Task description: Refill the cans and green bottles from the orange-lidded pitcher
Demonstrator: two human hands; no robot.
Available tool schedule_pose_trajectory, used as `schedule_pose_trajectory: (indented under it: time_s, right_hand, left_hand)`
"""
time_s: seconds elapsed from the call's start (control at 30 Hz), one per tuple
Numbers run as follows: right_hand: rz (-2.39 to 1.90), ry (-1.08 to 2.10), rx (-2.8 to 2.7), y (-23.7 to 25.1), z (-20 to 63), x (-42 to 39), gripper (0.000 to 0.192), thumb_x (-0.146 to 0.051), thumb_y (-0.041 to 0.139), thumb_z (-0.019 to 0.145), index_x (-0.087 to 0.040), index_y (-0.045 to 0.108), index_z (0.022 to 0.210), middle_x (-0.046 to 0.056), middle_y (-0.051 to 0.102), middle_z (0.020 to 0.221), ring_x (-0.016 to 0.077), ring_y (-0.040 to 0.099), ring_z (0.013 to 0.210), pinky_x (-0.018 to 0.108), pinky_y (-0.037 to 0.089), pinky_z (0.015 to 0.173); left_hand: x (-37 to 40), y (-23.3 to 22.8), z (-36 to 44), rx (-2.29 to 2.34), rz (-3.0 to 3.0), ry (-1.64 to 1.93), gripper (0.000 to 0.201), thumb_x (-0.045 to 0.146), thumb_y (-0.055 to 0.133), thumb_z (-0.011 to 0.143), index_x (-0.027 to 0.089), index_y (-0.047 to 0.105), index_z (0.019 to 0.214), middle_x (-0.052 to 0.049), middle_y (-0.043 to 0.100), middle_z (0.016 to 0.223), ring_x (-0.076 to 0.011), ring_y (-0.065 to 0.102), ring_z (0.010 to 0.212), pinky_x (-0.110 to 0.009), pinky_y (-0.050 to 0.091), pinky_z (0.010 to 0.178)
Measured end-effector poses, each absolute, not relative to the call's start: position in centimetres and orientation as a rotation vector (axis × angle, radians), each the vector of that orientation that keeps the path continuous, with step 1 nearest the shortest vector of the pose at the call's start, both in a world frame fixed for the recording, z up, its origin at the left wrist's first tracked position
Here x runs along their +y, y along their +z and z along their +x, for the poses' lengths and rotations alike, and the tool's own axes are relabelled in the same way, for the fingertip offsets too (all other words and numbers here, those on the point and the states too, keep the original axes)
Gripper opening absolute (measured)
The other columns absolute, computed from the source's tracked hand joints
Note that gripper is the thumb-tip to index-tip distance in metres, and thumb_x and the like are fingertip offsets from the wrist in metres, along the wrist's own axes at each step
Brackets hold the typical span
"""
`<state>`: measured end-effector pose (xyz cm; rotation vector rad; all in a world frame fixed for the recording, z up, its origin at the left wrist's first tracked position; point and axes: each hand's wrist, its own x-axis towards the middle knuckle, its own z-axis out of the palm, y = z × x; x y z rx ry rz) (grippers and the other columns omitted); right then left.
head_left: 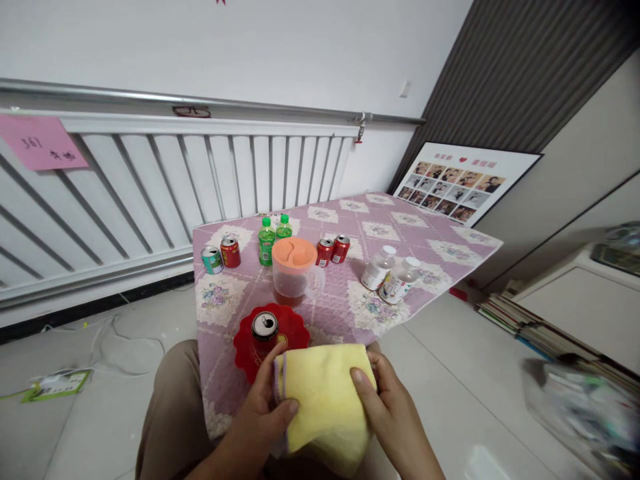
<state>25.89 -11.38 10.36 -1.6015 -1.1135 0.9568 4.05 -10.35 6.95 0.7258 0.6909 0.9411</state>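
A folded yellow cloth (327,393) with a purple edge is held between my two hands, just off the near edge of the table. My left hand (265,407) grips its left side, thumb on top. On the right side, my right hand (387,393) pinches it with the thumb over the front. Just beyond my left hand an opened dark-topped can (264,328) stands on a red scalloped plate (299,331); the can's lower part is partly hidden. Behind the plate stands a clear plastic pitcher (290,283) with an orange lid and some brownish liquid inside.
Green-capped bottles (267,243), red cans (325,253), a teal can (213,260), a red-gold can (231,252) and two clear white-labelled bottles (397,283) stand on the patterned tablecloth (380,230). A radiator (250,167) runs behind. Cables (115,347) lie on the floor at left.
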Motion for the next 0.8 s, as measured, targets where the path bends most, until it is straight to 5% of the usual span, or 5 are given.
schedule_pose_trajectory:
  time_s: [0.13, 0.3, 0.47, 0.57, 0.8]
  right_hand:
    - [-1.48, 1.15, -1.106, 9.8, 26.5, -11.9, 0.081, -0.054, 0.071, 0.083, -0.027, 0.037, 0.151, 0.013, 0.066, 0.132, 0.0286, 0.067, 0.11, 0.04, 0.056, 0.089]
    - [-1.256, 1.362, -1.249, 9.2, 27.1, -13.1, 0.085, -0.051, 0.082, 0.074, -0.032, 0.045, 0.148, 0.011, 0.043, 0.159, 0.0319, 0.04, 0.146, 0.043, 0.046, 0.11]
    - [-1.234, 1.464, -1.286, 9.2, 27.5, -13.5, 0.094, -0.052, 0.083, 0.072, -0.036, 0.04, 0.154, 0.007, 0.035, 0.165, 0.0315, 0.023, 0.154, 0.048, 0.034, 0.12]
    - [-1.321, 1.451, -1.437, 9.4, 27.7, -13.5, 0.084, -0.044, 0.082, 0.073, -0.034, 0.049, 0.149, 0.006, 0.035, 0.165, 0.0324, 0.029, 0.152, 0.05, 0.027, 0.123]
    - [-1.613, 1.264, -1.623, 9.0, 26.8, -13.0, 0.079, -0.022, 0.074, 0.067, -0.026, 0.057, 0.144, 0.01, 0.05, 0.155, 0.0333, 0.047, 0.141, 0.051, 0.033, 0.12]
  left_hand:
    - [-10.2, 6.9, 4.0, 0.744, 0.676, 0.983, 0.103, 0.038, 0.082, 0.078, 0.031, 0.021, 0.16, -0.014, 0.056, 0.148, -0.032, 0.061, 0.125, -0.043, 0.05, 0.102]
    - [-10.0, 7.0, 3.7, 0.724, 0.598, 1.055, 0.089, 0.036, 0.081, 0.079, 0.031, 0.034, 0.155, -0.013, 0.055, 0.147, -0.0311, 0.063, 0.121, -0.045, 0.048, 0.105]
    - [-9.8, 8.2, 3.5, 0.722, 0.533, 1.047, 0.093, 0.035, 0.084, 0.075, 0.029, 0.034, 0.154, -0.015, 0.056, 0.146, -0.0316, 0.067, 0.113, -0.046, 0.051, 0.099]
    - [-9.8, 8.9, 3.5, 0.731, 0.517, 1.026, 0.098, 0.036, 0.085, 0.074, 0.03, 0.031, 0.155, -0.015, 0.058, 0.143, -0.0315, 0.068, 0.111, -0.046, 0.052, 0.097]
    - [-9.8, 9.1, 2.9, 0.71, 0.57, 0.978, 0.091, 0.035, 0.084, 0.076, 0.029, 0.035, 0.153, -0.013, 0.057, 0.145, -0.0306, 0.065, 0.117, -0.043, 0.052, 0.098]
